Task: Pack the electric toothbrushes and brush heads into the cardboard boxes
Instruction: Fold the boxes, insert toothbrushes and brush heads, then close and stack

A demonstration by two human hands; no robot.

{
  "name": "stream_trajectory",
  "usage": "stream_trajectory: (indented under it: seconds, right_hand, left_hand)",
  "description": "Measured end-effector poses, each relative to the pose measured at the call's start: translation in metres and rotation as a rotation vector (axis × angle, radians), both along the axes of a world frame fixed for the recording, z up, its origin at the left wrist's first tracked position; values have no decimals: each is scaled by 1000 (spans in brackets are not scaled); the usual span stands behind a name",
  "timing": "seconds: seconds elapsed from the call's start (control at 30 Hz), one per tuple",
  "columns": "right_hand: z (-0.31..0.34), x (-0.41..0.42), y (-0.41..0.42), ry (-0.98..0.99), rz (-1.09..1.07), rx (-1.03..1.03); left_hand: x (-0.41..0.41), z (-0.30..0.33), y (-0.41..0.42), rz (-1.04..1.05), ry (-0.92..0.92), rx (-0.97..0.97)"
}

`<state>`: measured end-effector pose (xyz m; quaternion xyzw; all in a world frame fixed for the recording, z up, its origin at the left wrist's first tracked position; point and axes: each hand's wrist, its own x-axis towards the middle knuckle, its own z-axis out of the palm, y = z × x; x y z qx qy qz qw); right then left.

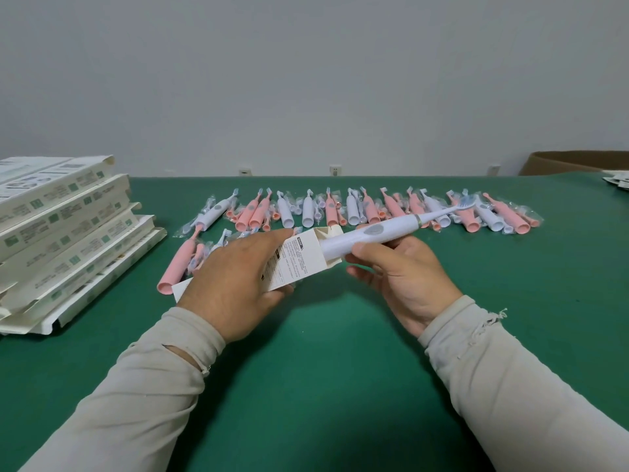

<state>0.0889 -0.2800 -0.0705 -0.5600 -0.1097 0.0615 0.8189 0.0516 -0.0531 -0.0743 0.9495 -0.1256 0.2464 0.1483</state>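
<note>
Green table (323, 352) — right hand (405, 277) feeds white toothbrush (384, 229) into box (299, 264).

My left hand (235, 284) covers the box's (299, 264) near end; the toothbrush (374, 233) base sits hidden inside; box print illegible.

- A green worktop (323, 369) fills the lower part of the view, covered in a smooth, felt-like surface.
- A plain pale grey wall (306, 80) rises behind its far edge.
- Three white wall sockets (335, 170) sit low on that wall, just above the worktop's edge.
- A large brown carton (571, 161) stands at the far right corner, only its top showing.
- A few small printed packets (617, 180) lie at the right edge, cut off by the frame.
</note>
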Motion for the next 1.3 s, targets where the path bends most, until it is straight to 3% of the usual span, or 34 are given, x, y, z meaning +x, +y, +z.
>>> stream_trajectory:
  seconds: [0.17,0.23,0.37,0.43,0.53,0.6,0.7,0.8,0.87,0.97,1.13,1.3]
  right_hand:
    - [-3,-2,2,-83,79,-315]
    - [-2,-1,3,-46,82,-290]
    - [3,6,-3,103,-90,52]
    - [2,7,-4,5,-165,-24]
    - [-4,4,4,-228,-130,-349]
    - [-9,4,9,-258,-111,-479]
    - [-6,7,3,-129,-232,-263]
    - [-3,8,-1,-129,-313,-109]
    - [-6,4,6,-225,-322,-199]
    - [-16,-2,17,-407,-248,-538]
    - [-10,2,7,-286,-268,-384]
    - [-9,-5,11,-411,-279,-522]
  left_hand:
    - [1,-2,0,3,8,53]
    - [1,0,2,21,-6,45]
    - [3,1,3,72,-27,67]
    - [3,0,4,75,-25,63]
    - [2,-1,2,49,1,59]
    - [2,-2,1,43,3,60]
    - [1,0,1,64,-23,49]
    - [2,0,0,66,-39,59]
    - [2,0,0,64,-41,60]
    - [2,-2,1,70,-29,80]
    - [4,-1,5,85,-29,52]
    - [3,-2,3,78,-26,53]
